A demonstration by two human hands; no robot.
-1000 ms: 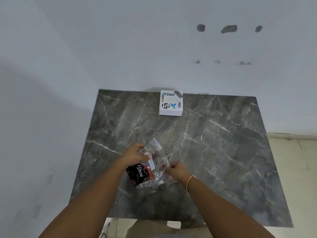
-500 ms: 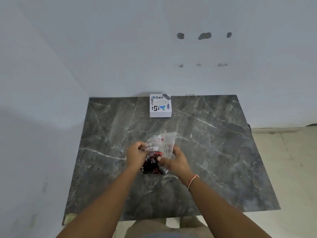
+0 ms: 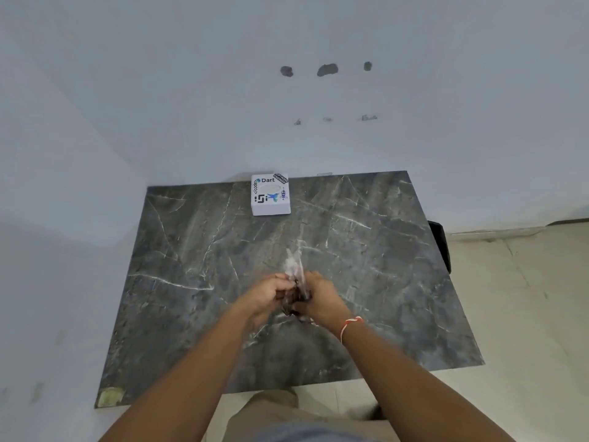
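One marble table (image 3: pixel 191 282), white stickered box (image 3: pixel 264 204) at its 12 o'clock edge | left hand (image 3: pixel 267 293) near centre, fingers curled tight on a crumpled clear bag (image 3: pixel 294 266) | bag squeezed between both palms, its top poking toward 12 o'clock | right hand (image 3: pixel 318 296) clamped on it too, thread bracelet (image 3: pixel 350 323) at wrist

Plastic packet (image 3: pixel 294 265) blurred, lower part hidden between left hand (image 3: pixel 266 295) and right hand (image 3: pixel 320 299); forearms (image 3: pixel 194 374) cut off below.
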